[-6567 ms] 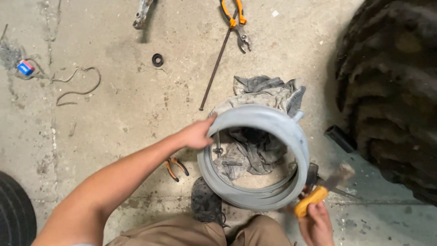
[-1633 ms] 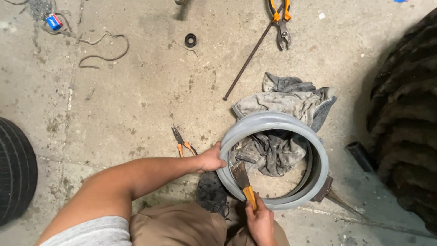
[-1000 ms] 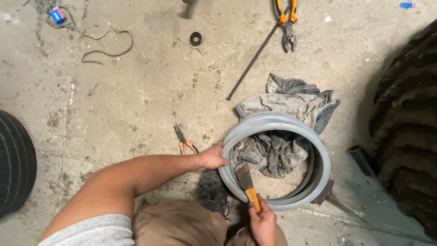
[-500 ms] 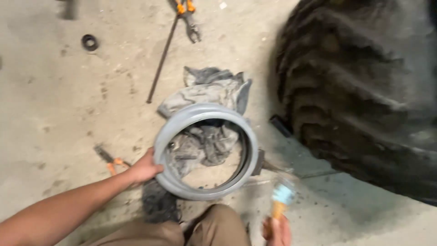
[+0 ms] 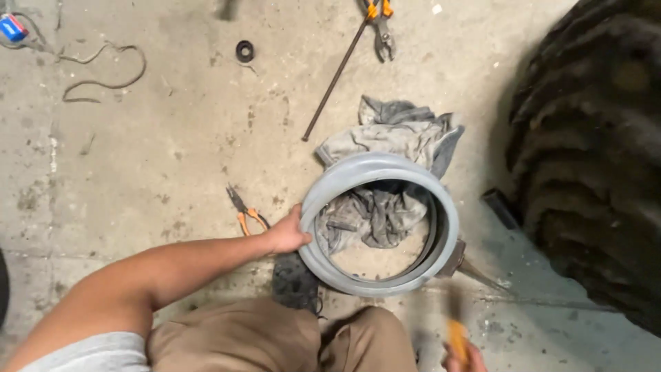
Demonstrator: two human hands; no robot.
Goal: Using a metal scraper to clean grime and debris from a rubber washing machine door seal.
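rubber ring (image 5: 330,186): plain grey | rag (image 5: 385,134) within and behind ring: grey, darker folds | pliers (image 5: 246,215) left of ring: orange handles | tyre (image 5: 592,158) right of ring: black, chunky tread | floor (image 5: 172,138): stained pale concrete

Stained concrete floor (image 5: 158,158) carries a grey ring (image 5: 379,224) over crumpled rags (image 5: 392,134), orange-handled pliers (image 5: 244,213), a thin rod (image 5: 335,79), a small black ring (image 5: 244,51), looped wire (image 5: 103,69) — and a huge tyre (image 5: 592,158), apparently resting there.
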